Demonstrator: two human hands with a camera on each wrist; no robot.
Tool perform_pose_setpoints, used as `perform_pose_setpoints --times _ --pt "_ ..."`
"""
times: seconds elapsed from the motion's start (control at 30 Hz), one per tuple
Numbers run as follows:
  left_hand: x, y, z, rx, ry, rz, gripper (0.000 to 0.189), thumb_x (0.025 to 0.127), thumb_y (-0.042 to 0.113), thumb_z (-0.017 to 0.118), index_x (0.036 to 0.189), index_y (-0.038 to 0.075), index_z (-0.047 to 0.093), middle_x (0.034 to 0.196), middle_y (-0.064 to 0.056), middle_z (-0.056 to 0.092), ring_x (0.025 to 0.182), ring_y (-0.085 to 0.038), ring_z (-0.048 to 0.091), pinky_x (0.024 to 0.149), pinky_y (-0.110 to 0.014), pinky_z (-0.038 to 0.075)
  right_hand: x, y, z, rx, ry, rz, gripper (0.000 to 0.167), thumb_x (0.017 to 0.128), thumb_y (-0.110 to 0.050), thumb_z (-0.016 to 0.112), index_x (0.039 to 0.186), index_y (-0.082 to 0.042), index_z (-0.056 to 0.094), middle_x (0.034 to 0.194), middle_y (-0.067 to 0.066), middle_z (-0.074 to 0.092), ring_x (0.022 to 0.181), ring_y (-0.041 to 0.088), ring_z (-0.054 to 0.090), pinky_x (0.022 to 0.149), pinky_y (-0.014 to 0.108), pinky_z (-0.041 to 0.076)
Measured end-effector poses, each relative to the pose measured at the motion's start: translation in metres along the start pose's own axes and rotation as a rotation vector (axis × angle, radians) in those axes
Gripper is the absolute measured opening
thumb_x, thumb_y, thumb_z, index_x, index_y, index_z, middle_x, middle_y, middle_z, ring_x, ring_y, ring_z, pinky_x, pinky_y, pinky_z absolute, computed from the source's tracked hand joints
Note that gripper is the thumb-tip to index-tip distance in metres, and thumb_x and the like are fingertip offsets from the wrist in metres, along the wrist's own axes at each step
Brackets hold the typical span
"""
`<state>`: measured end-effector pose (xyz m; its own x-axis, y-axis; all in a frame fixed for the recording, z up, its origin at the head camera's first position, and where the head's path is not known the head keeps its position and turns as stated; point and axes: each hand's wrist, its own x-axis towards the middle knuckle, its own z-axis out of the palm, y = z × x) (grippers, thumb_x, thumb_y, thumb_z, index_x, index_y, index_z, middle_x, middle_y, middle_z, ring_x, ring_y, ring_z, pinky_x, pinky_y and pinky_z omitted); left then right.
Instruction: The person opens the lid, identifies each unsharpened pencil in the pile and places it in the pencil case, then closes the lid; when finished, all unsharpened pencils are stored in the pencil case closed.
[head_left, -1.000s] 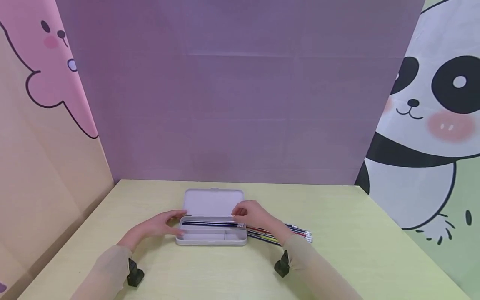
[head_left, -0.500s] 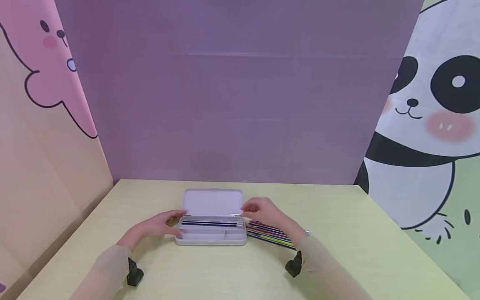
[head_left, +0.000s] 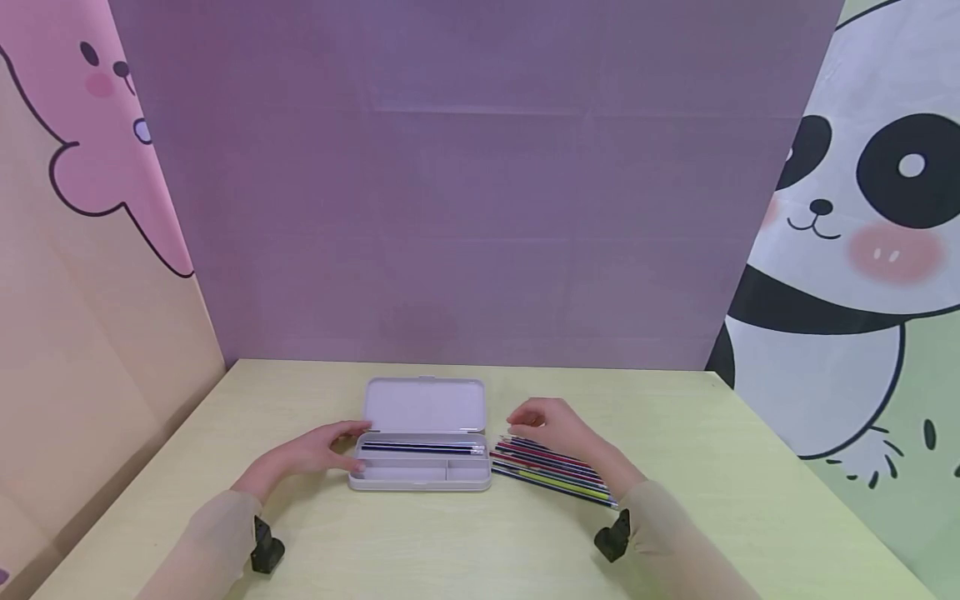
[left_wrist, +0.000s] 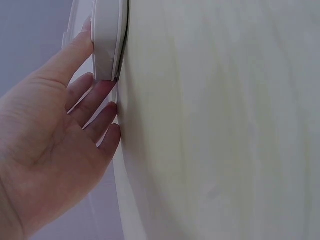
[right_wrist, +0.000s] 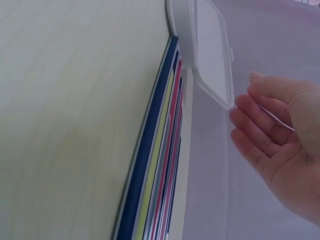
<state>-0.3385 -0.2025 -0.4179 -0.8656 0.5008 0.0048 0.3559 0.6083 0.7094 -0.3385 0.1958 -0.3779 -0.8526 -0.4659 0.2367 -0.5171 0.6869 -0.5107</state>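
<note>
An open white pencil case (head_left: 397, 485) stands on the table with its lid (head_left: 425, 404) folded back. Dark pencils (head_left: 423, 448) with white ends lie in its rear compartment. My left hand (head_left: 318, 448) holds the case's left end, thumb on the rim and fingers toward the hinge; in the left wrist view the thumb and fingertips meet the case wall (left_wrist: 106, 45). To the right of the case my right hand (head_left: 551, 423), fingers loosely bent and holding nothing, hovers over the far end of a bundle of pencils (head_left: 555, 475). Blue, yellow and red pencils (right_wrist: 157, 150) show in the right wrist view.
The pale wooden table (head_left: 420, 550) ends at a purple backdrop (head_left: 480, 208). A patterned wall with a pink animal (head_left: 90, 150) flanks it on the left, and one with a panda (head_left: 840, 250) on the right. The front compartments of the case hold nothing visible.
My right hand has moved right, from over the case's rear right corner to above the loose pencils, uncovering more of them. The left hand stays on the case.
</note>
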Motion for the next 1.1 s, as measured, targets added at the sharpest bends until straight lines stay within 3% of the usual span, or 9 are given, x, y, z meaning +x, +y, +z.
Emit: perform_pose_setpoints --times 0.27,0.8,1.1 --pt "0.001 -0.002 0.001 -0.006 -0.002 0.005 0.075 0.081 0.03 0.074 0.142 0.004 0.038 0.143 -0.021 0.04 0.134 -0.039 0.034 0.11 -0.055 0.026 -0.01 0.013 -0.008 -0.017 0.003 0.031 0.019 0.088 -0.021 0.066 0.103 -0.009 0.069 0.096 0.0 0.068 0.085 0.012 0.061 0.077 0.023 0.052" --pt "0.0 -0.001 0.0 0.004 -0.002 0.006 0.077 0.081 0.033 0.073 0.143 0.004 0.037 0.144 -0.021 0.039 0.135 -0.039 0.033 0.111 -0.055 0.025 -0.039 0.041 -0.027 -0.07 0.008 0.008 0.017 0.089 -0.019 0.065 0.098 -0.006 0.069 0.09 0.0 0.069 0.079 0.01 0.062 0.073 0.024 0.054" --pt "0.0 -0.001 0.0 0.005 -0.008 0.017 0.076 0.081 0.032 0.073 0.142 0.003 0.037 0.144 -0.022 0.039 0.135 -0.04 0.032 0.111 -0.055 0.025 -0.052 0.052 -0.031 -0.065 -0.059 0.034 0.011 0.088 -0.018 0.066 0.092 -0.009 0.069 0.084 -0.003 0.067 0.071 0.003 0.056 0.065 0.02 0.05"
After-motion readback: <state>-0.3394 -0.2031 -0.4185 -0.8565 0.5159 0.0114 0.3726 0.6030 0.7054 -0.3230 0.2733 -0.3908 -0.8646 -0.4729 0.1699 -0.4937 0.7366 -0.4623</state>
